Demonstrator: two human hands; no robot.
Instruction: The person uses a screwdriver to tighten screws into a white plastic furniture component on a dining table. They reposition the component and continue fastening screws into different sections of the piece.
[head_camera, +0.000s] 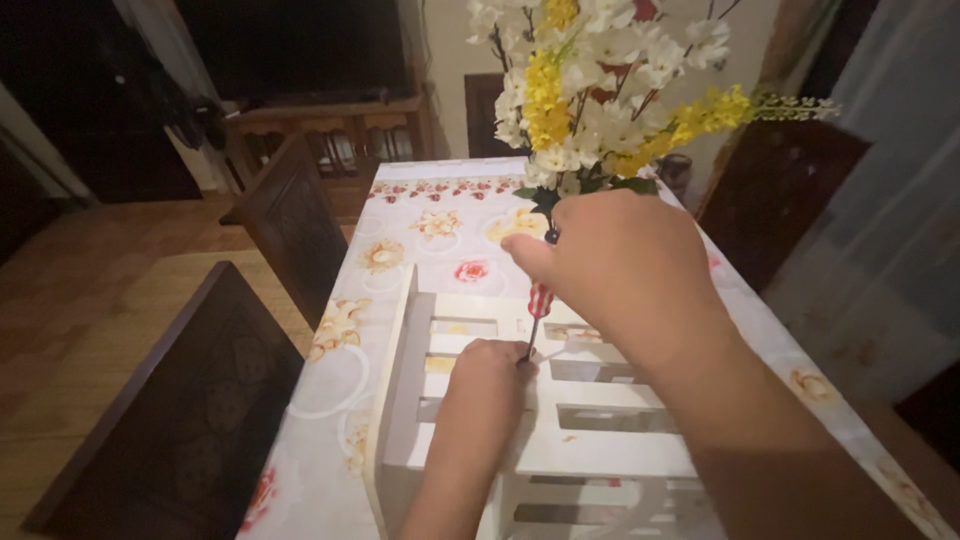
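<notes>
Fingers of the right hand (620, 265) clamp a red-handled screwdriver (538, 305) upright, the left hand (485, 375) pinching its tip on a slatted white wooden rack (600, 450).

Right hand (615, 265) grips a red-handled screwdriver (538, 305) upright, tip on a white slatted wooden frame (590, 440). Left hand (490, 375) rests beside the tip. Floral tablecloth (420, 230) beneath.

Two bare forearms, left hand (487, 372), right hand (620, 262), no sleeves

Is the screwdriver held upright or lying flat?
Upright, slightly tilted: the right hand grips the screwdriver handle from above, its tip down on the white slatted rack beside the left hand.
</notes>
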